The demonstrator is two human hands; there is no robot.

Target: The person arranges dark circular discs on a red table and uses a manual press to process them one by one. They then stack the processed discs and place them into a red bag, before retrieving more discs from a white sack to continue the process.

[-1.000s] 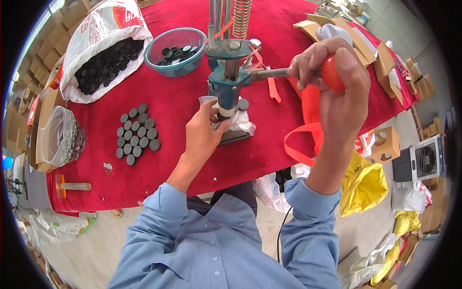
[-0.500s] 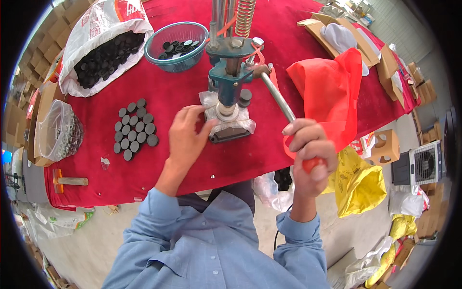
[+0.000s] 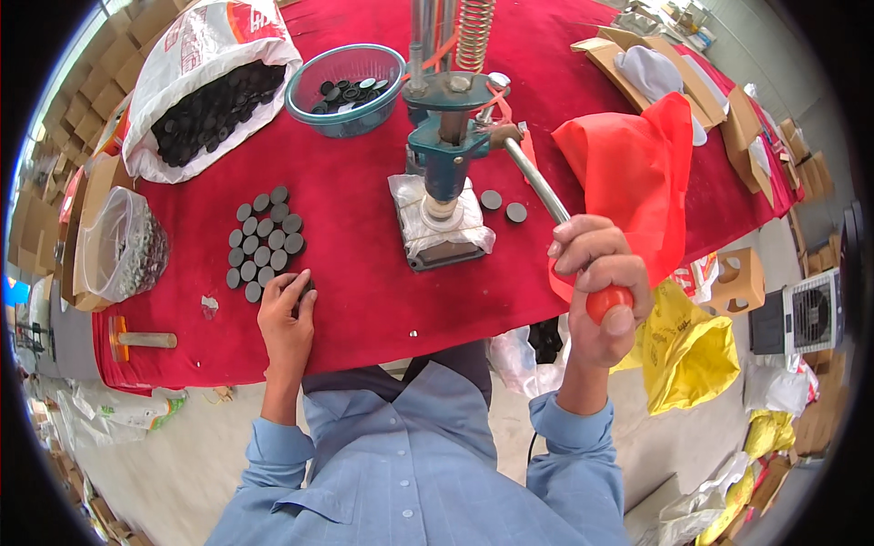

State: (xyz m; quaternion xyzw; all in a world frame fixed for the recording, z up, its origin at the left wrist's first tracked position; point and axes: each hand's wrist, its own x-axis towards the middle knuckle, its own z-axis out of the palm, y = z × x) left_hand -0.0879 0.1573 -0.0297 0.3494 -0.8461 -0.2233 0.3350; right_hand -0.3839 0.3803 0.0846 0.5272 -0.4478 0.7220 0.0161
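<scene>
1. Two hands at work. Right hand (image 3: 596,282) is wrapped tight round the orange-red ball knob (image 3: 608,303) at the end of the press's long steel lever (image 3: 537,182), which slants down off the table's near edge.
2. Left hand (image 3: 287,314) lies on the red tablecloth (image 3: 364,273), fingertips pinching or touching a small dark round disc (image 3: 305,289) at the near corner of the laid-out cluster of dark discs (image 3: 264,241). Can't tell if it's actually gripped.
3. Handling, as judged: lever is rigid steel & the teal cast hand press (image 3: 446,150) looks heavy. The knob is the place to hold, with max leverage and a smooth rounded grip.
4. Discs look light, stiff, flat and thin, so likely fiddly to lift off cloth. Best taken by the rim w/ thumb & finger.
5. Containers:
 - Teal translucent plastic bowl (image 3: 309,105) behind the press, a shallow layer of dark discs inside.
 - White plastic sack (image 3: 209,55) lying open at far left, full of black discs.
 - Clear plastic bag (image 3: 123,250) at left edge, packed w/ small greyish pieces; too small to tell what they are.
6. Two loose discs (image 3: 503,206) lie just right of the press base.
</scene>
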